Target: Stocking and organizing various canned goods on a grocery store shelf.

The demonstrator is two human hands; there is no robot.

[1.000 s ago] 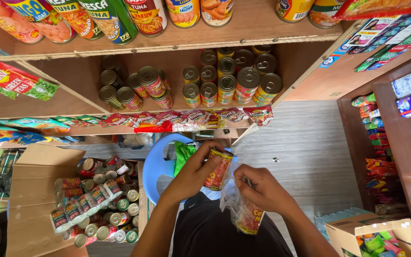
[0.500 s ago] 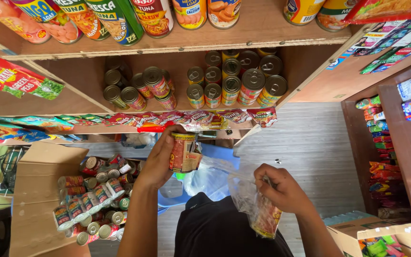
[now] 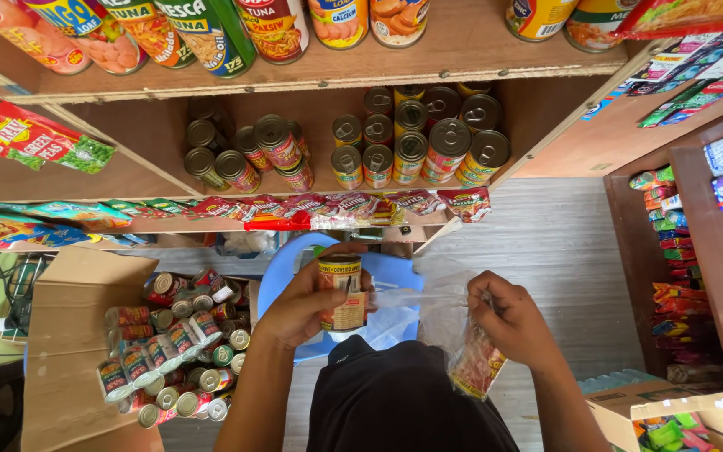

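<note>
Wooden shelves (image 3: 462,50) of stacked tins rise beyond the fingers, and a cardboard box (image 3: 60,351) of more tins lies out past the left hand's knuckles. Between the two hands a clear plastic bag (image 3: 445,322) hangs open, stretched from one to the other. By the look of it, the step in hand is getting a tin clear of the bag for shelving; the next move calls for a firm lift toward the shelf. The left hand (image 3: 307,305) has its fingers wrapped closed around an upright can (image 3: 341,291). The right hand (image 3: 512,322) pinches the bag's edge, fingers curled shut on the film.
</note>
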